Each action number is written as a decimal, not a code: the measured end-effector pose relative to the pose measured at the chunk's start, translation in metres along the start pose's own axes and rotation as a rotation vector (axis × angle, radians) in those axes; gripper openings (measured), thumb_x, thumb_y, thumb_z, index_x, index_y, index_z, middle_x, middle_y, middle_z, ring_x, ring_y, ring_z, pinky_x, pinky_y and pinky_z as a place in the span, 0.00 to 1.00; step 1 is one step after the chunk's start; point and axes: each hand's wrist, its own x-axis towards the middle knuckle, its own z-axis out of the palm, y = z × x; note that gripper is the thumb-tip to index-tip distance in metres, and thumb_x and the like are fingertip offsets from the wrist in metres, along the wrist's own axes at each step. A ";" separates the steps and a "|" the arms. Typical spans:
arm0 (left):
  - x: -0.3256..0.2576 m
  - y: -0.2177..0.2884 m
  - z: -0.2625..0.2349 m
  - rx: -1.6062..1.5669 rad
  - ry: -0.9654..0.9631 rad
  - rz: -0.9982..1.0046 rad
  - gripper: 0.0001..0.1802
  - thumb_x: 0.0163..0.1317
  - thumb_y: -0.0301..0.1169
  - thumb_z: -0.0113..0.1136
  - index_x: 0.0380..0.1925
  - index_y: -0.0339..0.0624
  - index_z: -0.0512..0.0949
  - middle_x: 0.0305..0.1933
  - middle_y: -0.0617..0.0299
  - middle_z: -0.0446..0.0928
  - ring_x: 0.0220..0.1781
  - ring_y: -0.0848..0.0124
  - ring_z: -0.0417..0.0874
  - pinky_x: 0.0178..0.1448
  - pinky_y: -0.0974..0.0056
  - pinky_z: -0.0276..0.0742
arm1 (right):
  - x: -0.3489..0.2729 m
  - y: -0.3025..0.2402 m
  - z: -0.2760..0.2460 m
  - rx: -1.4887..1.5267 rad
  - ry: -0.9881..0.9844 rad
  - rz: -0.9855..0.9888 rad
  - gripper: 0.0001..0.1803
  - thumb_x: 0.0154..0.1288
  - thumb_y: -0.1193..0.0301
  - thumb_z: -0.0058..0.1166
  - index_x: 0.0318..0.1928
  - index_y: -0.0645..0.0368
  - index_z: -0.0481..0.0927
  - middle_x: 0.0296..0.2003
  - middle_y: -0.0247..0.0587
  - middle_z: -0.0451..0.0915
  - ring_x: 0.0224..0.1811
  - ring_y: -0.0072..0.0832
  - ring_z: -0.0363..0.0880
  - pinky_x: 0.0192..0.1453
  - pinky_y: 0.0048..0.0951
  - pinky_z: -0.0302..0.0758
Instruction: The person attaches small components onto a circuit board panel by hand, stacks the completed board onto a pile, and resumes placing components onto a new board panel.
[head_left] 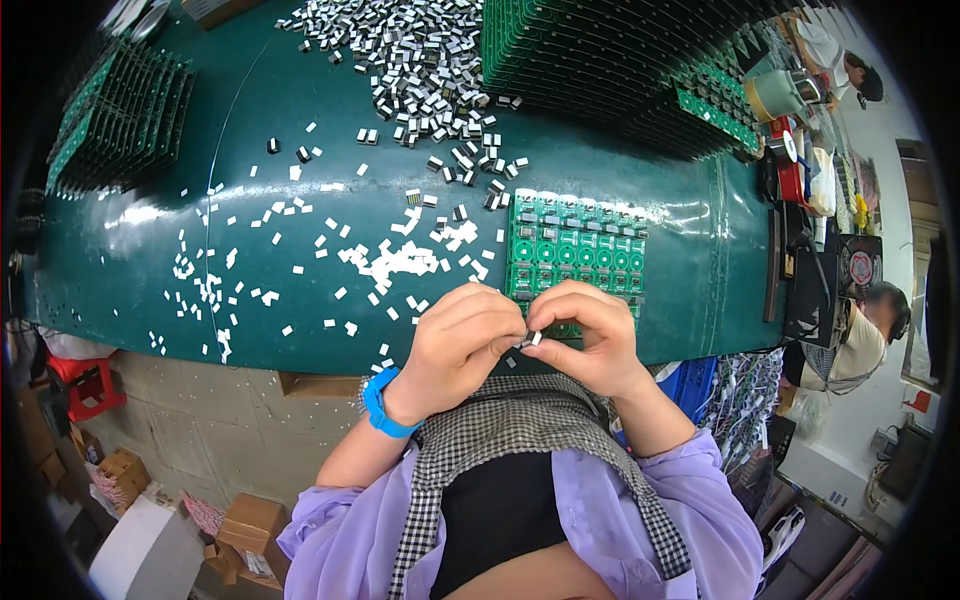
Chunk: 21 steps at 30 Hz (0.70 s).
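A small black-and-white component [535, 339] was at the fingertips of the two hands, just above the near edge of a green table [690, 300]. The right hand [595, 335] had its thumb and forefinger pinched nearly together, with the component between their tips. The left hand [455, 345] came in from the other side, its fingers curled and its thumb and forefinger tips drawn close; whether they also gripped the component could not be told.

Just beyond the hands lay a panel of green circuit boards [580, 255], its near part partly hidden by the right hand. To the left, white pieces [405, 262] were scattered over the table, densest near the panel. Farther back spread a large heap of black-and-white components [430, 60], with a tall stack of green boards [600, 50] to its right and a smaller board stack [125, 115] at the far left.

The person wore a blue wristband [377, 402] on the left wrist and a checked apron [500, 415] over purple sleeves. A red stool [85, 385] stood at the left, and another person [845, 345] was at the right
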 end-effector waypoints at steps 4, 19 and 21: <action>-0.001 0.006 0.002 -0.097 -0.109 -0.051 0.09 0.45 0.18 0.64 0.28 0.36 0.76 0.32 0.56 0.77 0.34 0.61 0.78 0.38 0.62 0.74 | -0.002 0.005 -0.007 0.456 -0.158 0.299 0.10 0.48 0.80 0.66 0.33 0.64 0.80 0.31 0.40 0.79 0.35 0.28 0.81 0.36 0.25 0.77; 0.009 0.008 0.004 0.235 -0.025 -0.082 0.08 0.49 0.17 0.62 0.31 0.35 0.78 0.32 0.57 0.80 0.32 0.61 0.81 0.35 0.63 0.77 | 0.000 0.005 -0.011 -0.411 0.205 -0.180 0.09 0.47 0.80 0.65 0.33 0.63 0.82 0.30 0.42 0.81 0.32 0.30 0.82 0.34 0.26 0.78; 0.016 0.008 -0.002 0.274 -0.083 -0.101 0.09 0.50 0.17 0.61 0.33 0.35 0.78 0.34 0.56 0.80 0.35 0.60 0.80 0.38 0.62 0.76 | 0.009 0.009 -0.021 -0.583 0.270 -0.211 0.10 0.48 0.81 0.64 0.34 0.62 0.82 0.31 0.42 0.81 0.32 0.31 0.82 0.34 0.27 0.78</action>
